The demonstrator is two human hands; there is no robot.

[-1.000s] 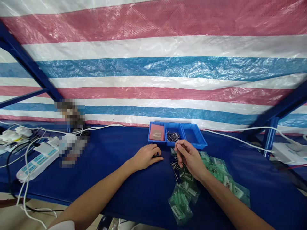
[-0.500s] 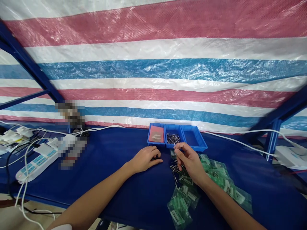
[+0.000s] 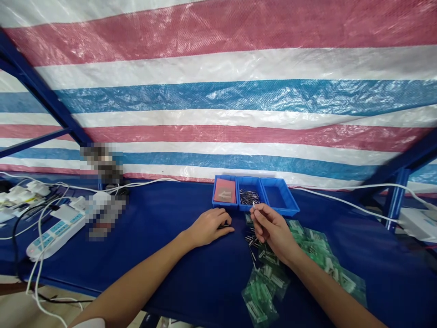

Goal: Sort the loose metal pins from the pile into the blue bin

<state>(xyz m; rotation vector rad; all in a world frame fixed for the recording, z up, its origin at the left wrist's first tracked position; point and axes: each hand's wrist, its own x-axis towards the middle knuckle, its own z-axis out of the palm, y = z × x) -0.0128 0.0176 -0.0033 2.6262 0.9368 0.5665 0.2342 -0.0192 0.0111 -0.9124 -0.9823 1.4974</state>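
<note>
My left hand (image 3: 209,227) rests on the blue table with its fingers curled over some small dark rods (image 3: 223,224), mostly hidden by the palm. Between thumb and fingertips, my right hand (image 3: 271,228) pinches a thin metal rod (image 3: 253,207), held upright just in front of the middle blue bin (image 3: 241,178). That bin has a heap of similar dark and silver rods (image 3: 249,197). More loose rods (image 3: 251,240) lie on the table beneath and left of my right hand. Several clear bags with green and white contents (image 3: 261,291) lie near my right forearm.
The left blue bin (image 3: 215,191) has a pink pad with a pale arrow shape. At right stands another blue bin (image 3: 280,193). A white power strip (image 3: 56,234) and tangled cables lie on the left. A striped sheet (image 3: 218,100) hangs behind the table (image 3: 153,209).
The view has shifted slightly, so the things on the table appear a little further right. Both hands keep nearly the same pose, and the right still pinches the rod.
</note>
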